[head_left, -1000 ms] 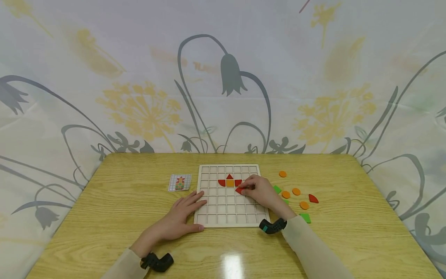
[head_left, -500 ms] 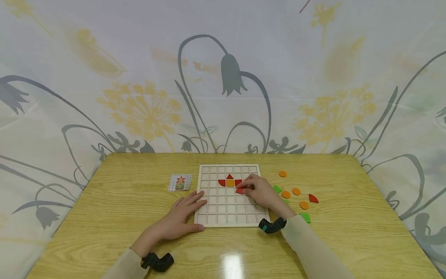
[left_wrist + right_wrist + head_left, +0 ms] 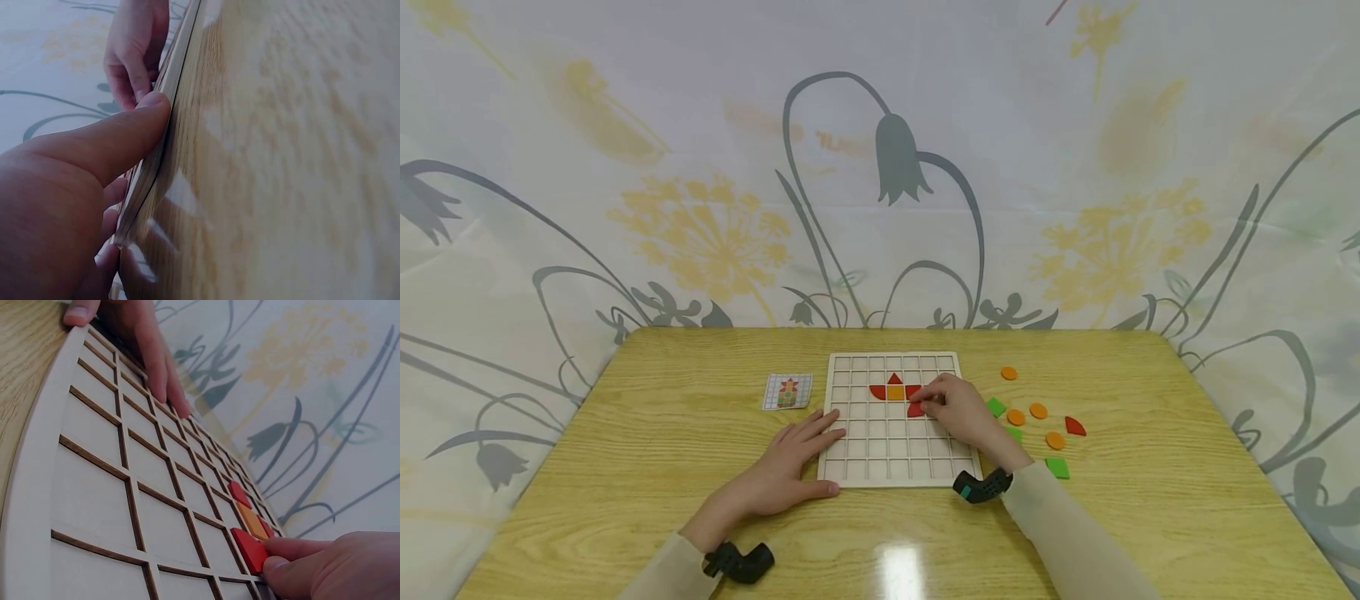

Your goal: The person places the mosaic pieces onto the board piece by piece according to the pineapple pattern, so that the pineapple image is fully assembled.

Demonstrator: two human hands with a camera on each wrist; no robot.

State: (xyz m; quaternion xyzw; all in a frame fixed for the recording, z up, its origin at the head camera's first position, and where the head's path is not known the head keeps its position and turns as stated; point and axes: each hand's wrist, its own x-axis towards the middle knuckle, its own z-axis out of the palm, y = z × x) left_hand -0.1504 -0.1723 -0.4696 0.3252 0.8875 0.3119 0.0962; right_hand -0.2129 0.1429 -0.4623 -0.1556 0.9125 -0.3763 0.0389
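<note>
Pale wood framed the gridded board (image 3: 876, 450), whose left rim and near left corner lay under the left hand (image 3: 786, 471), its fingers spread wide with the thumb at the corner. Beyond the board's far edge a strip of tabletop (image 3: 647, 450) ran up to the flowered backdrop (image 3: 1015, 108); a broader stretch of wood lay on the near side, and more on the far left, past the picture card (image 3: 787, 392).

Glossy, flat and partly covered, the held red tile (image 3: 250, 551) was pinched between thumb and forefinger of the right hand (image 3: 962, 410). It was over a cell right of the board's middle, one row nearer than the orange square (image 3: 896, 392); whether it sat fully down in the cell, I could not tell.

Around that orange square were three red tiles: one red triangle (image 3: 894, 380) above, one rounded red tile (image 3: 877, 392) to the left and one half-hidden red tile (image 3: 912, 391) to the right. On the tabletop, right of the board, lay four orange discs (image 3: 1038, 411), three green squares (image 3: 1057, 468) and one loose red quarter-round (image 3: 1076, 426)
</note>
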